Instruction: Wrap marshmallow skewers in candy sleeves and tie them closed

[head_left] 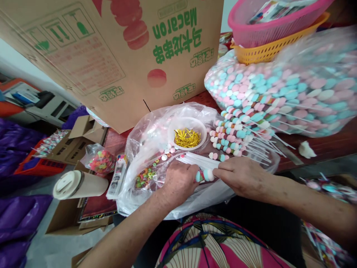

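Note:
My left hand (181, 180) is closed around one end of a candy skewer (206, 175), whose blue and white pieces show between my hands. With thumb and fingers pinched together, my right hand (241, 178) grips its other end; the stick itself is hidden. Just beyond my hands lies a bundle of white sticks (199, 160). A white bowl (170, 134) of gold twist ties (186, 138) stands behind it. Small ring candies (146, 176) lie on the plastic bag left of my left hand. Finished-looking candy skewers (237, 126) are piled beyond my right hand.
A large cardboard box (131, 74) blocks the back. At right sits a clear bag of pastel candies (315, 93), beside a yellow basket (267, 52) and pink basket (259, 33). A white cup (89, 185) and a bag of ring candies (102, 160) stand left.

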Tool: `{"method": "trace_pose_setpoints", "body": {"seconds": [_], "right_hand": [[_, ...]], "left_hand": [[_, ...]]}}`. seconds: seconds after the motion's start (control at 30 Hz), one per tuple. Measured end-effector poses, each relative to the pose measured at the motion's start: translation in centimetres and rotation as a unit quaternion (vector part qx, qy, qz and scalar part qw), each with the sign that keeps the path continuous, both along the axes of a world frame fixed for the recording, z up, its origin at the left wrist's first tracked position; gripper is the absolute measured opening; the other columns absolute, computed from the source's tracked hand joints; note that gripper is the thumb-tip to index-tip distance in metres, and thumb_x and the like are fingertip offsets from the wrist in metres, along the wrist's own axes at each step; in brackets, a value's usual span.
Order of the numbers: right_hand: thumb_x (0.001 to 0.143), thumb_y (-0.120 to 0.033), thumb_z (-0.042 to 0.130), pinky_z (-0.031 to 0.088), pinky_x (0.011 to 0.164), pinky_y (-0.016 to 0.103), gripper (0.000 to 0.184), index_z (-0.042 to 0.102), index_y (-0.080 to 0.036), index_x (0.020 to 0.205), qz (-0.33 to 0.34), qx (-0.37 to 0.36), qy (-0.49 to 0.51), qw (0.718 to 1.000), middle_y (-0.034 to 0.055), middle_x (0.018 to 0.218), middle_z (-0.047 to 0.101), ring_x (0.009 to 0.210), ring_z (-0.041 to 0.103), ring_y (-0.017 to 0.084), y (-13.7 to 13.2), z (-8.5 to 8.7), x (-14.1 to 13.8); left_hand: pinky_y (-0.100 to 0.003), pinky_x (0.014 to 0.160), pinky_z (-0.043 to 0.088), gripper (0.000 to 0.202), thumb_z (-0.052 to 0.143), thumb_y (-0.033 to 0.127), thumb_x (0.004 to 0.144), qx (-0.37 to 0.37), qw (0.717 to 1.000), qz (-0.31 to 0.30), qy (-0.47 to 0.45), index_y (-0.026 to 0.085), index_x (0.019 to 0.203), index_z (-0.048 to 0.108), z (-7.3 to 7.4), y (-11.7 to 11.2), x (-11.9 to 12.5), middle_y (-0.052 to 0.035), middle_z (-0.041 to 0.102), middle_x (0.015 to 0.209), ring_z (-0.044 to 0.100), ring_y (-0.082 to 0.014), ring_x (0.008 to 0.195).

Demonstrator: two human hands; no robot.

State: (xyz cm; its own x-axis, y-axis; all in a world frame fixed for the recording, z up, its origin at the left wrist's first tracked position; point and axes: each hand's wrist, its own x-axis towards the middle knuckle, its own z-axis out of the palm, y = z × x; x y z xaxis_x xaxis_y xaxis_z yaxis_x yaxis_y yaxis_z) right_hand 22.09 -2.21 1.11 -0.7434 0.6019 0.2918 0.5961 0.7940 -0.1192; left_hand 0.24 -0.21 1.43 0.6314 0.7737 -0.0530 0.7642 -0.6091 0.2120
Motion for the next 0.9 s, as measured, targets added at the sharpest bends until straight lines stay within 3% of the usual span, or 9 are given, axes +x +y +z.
{"method": "trace_pose_setpoints", "body": {"seconds": [0.07,0.13,0.23,0.33,0.4,0.5,0.63,0.77,0.9], "right_hand": [[0.08,-0.007,0.045,0.023,0.053,0.029,0.02,0.062,-0.017,0.085,-0.007,-0.011,0.017,1.0,0.0014,0.068,0.059,0.058,0.046,0.014,-0.1,0.1,-0.6],[0.082,-0.008,0.045,0.024,0.054,0.029,0.019,0.062,-0.017,0.084,-0.014,0.0,0.03,0.999,0.0013,0.067,0.058,0.059,0.046,0.014,0.1,0.1,-0.8],[0.082,-0.007,0.044,0.029,0.057,0.03,0.02,0.062,-0.016,0.085,-0.013,0.048,0.034,0.998,0.003,0.07,0.059,0.063,0.048,0.015,0.2,-0.5,-0.5],[0.081,-0.005,0.043,0.031,0.06,0.031,0.022,0.062,-0.015,0.087,0.007,0.07,0.022,0.997,0.004,0.073,0.06,0.065,0.049,0.016,0.1,-0.8,0.2],[0.079,-0.004,0.044,0.03,0.058,0.03,0.023,0.062,-0.016,0.085,0.003,0.054,0.009,0.998,0.0034,0.07,0.06,0.062,0.05,0.016,-0.1,-0.6,0.4],[0.079,-0.006,0.045,0.026,0.054,0.029,0.02,0.061,-0.017,0.082,-0.033,0.011,-0.009,0.999,0.0021,0.067,0.06,0.058,0.049,0.015,-0.4,0.2,0.6],[0.084,-0.009,0.044,0.026,0.053,0.026,0.018,0.06,-0.017,0.082,-0.035,-0.019,0.001,0.999,0.0015,0.068,0.06,0.058,0.05,0.012,-0.2,0.9,0.9],[0.088,-0.008,0.041,0.034,0.062,0.029,0.023,0.062,-0.015,0.088,0.001,0.108,0.016,0.994,0.0037,0.072,0.061,0.066,0.051,0.015,1.0,1.8,1.4],[0.091,-0.01,0.041,0.037,0.074,0.035,0.022,0.062,-0.017,0.095,0.036,0.221,-0.013,0.974,0.0042,0.081,0.063,0.077,0.05,0.017,2.5,3.9,1.6]], "left_hand": [[-0.042,0.078,0.048,0.022,0.055,0.029,0.084,0.006,1.0,-0.016,0.017,0.015,0.098,0.064,-0.7,0.0,0.2,-0.0113,0.071,0.085,0.065,-0.0275,0.082],[-0.043,0.08,0.048,0.039,0.059,0.034,0.082,-0.006,1.0,-0.002,0.0,0.016,0.117,0.057,-0.8,0.2,0.0,-0.0116,0.071,0.093,0.065,-0.0288,0.086],[-0.038,0.083,0.049,0.068,0.07,0.046,0.074,-0.085,0.995,0.007,-0.054,0.022,0.132,0.046,0.3,0.9,-1.3,-0.0086,0.068,0.109,0.063,-0.027,0.096],[-0.033,0.084,0.048,0.06,0.073,0.046,0.071,-0.164,0.985,-0.034,-0.033,0.029,0.126,0.054,2.0,1.5,-2.6,-0.0026,0.068,0.11,0.062,-0.0236,0.099],[-0.035,0.085,0.047,0.049,0.072,0.044,0.073,-0.131,0.991,-0.012,0.01,0.03,0.119,0.061,2.4,1.4,-3.0,-0.0022,0.07,0.102,0.063,-0.0248,0.097],[-0.038,0.084,0.048,0.041,0.067,0.047,0.077,-0.037,0.998,0.042,0.022,0.026,0.113,0.065,1.8,1.0,-3.2,-0.006,0.072,0.097,0.064,-0.027,0.094],[-0.039,0.084,0.049,0.045,0.06,0.051,0.082,0.012,0.999,-0.006,-0.036,0.02,0.114,0.064,0.4,0.5,-3.3,-0.0107,0.071,0.102,0.064,-0.0271,0.096],[-0.037,0.086,0.049,0.052,0.068,0.056,0.072,-0.098,0.991,-0.033,-0.084,0.021,0.111,0.065,0.5,0.4,-2.7,-0.007,0.072,0.095,0.064,-0.0262,0.094],[-0.032,0.093,0.045,0.054,0.08,0.043,0.063,-0.246,0.946,-0.065,-0.201,0.024,0.111,0.064,1.4,0.5,-1.6,-0.0011,0.07,0.103,0.061,-0.0227,0.1]]}}
